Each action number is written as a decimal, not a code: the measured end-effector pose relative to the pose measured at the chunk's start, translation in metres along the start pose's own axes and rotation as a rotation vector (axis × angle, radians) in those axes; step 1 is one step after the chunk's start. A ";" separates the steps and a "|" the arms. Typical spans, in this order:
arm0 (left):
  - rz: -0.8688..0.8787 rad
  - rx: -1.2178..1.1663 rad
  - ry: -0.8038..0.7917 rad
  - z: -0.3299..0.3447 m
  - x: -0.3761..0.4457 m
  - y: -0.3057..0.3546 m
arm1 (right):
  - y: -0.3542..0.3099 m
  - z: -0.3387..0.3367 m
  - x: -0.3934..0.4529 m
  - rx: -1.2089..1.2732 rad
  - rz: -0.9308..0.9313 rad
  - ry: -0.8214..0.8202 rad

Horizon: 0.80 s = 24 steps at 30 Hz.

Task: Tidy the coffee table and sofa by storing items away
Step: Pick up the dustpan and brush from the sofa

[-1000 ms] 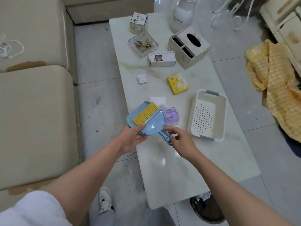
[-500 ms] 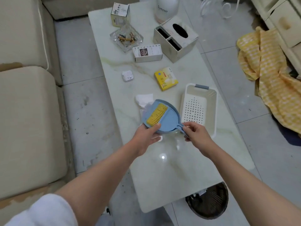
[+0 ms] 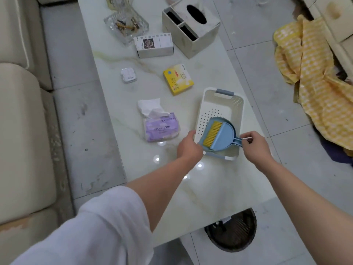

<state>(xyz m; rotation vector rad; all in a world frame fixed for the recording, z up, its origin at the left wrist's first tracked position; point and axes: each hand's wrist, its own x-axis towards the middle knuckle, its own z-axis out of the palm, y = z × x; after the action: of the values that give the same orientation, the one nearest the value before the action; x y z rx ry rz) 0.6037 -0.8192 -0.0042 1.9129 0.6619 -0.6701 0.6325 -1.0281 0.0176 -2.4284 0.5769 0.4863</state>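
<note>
Marble coffee table (image 3: 191, 188), both hands holding a mini dustpan set over a white basket.

Left hand (image 3: 188, 147) grips the blue dustpan (image 3: 221, 133) at its near edge; right hand (image 3: 255, 143) pinches its handle tip. Yellow-bristled brush (image 3: 211, 133) lies in the pan, above the perforated white basket (image 3: 208, 104). Purple tissue pack (image 3: 161, 127) sits left, yellow box (image 3: 178, 79) behind, beige sofa (image 3: 21, 131) far left.

The dustpan (image 3: 222, 135) is light blue with yellow bristles, the basket (image 3: 236, 104) white, the tissue pack (image 3: 161, 127) purple, the cloth (image 3: 313, 77) yellow-checked.
</note>
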 end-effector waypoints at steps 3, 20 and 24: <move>0.064 0.039 -0.023 0.004 0.000 -0.009 | 0.005 0.005 -0.004 -0.018 0.009 0.044; 0.048 -0.169 -0.329 0.047 -0.030 -0.031 | 0.114 -0.009 -0.112 -0.158 0.239 0.120; -0.017 -0.288 -0.268 0.008 -0.035 -0.052 | 0.093 -0.016 -0.129 -0.328 0.171 0.383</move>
<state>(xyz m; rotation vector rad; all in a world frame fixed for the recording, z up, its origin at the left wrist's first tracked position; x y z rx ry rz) 0.5417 -0.8118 -0.0148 1.5222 0.5704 -0.7805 0.4807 -1.0692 0.0467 -2.8250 0.9342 0.1898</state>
